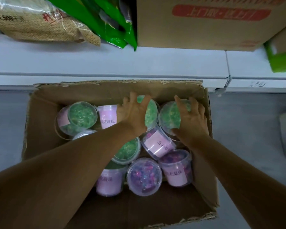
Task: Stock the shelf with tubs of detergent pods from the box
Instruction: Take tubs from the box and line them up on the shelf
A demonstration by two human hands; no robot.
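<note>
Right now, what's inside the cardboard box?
Brown cardboard box holds clear plastic tubs of green pods and purple pods. Both hands cover two green tubs; lower layers hidden.

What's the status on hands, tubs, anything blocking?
Left hand and right hand each gripping a green-pod tub in the box. None lifted out. Shelf front bare.

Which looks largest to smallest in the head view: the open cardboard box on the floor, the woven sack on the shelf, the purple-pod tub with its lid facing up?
1. Open cardboard box, the largest by far.
2. Woven sack, though the frame cuts it off, so its full extent is unsure.
3. Purple-pod tub, clearly the smallest.
</note>
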